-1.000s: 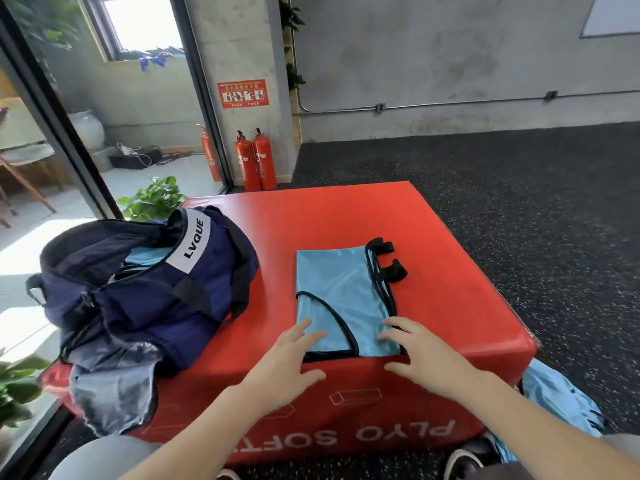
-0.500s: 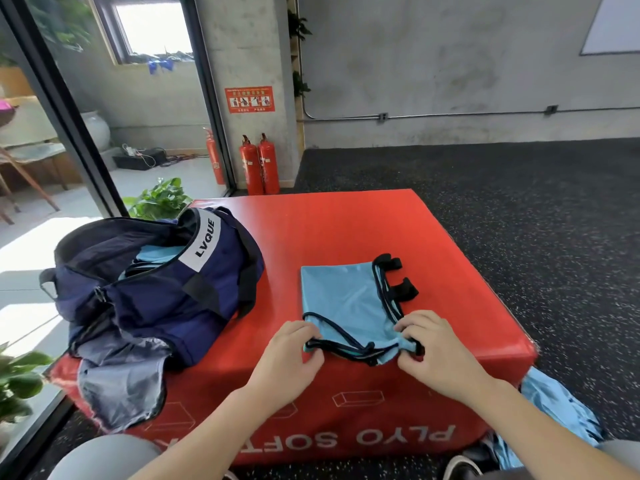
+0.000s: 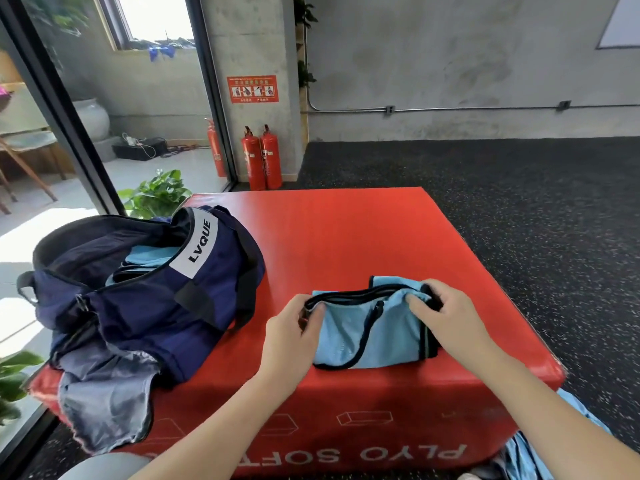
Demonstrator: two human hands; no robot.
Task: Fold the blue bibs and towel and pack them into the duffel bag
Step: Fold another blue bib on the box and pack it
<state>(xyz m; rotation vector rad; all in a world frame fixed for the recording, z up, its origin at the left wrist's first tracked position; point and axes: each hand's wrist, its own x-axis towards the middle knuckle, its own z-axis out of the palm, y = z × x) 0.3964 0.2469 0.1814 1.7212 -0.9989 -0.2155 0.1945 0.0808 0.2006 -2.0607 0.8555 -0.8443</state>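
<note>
Currently, in the head view, a light blue bib (image 3: 363,336) with black trim lies folded near the front edge of the red plyo box (image 3: 346,237), with the left hand (image 3: 294,329) pinching its left end and the right hand (image 3: 446,320) gripping its right end at the black trim. To the left on the same box sits the open navy duffel bag (image 3: 145,292), apart from the bib, with light blue fabric visible inside, while more light blue fabric (image 3: 540,455) lies on the floor at the box's lower right corner.
</note>
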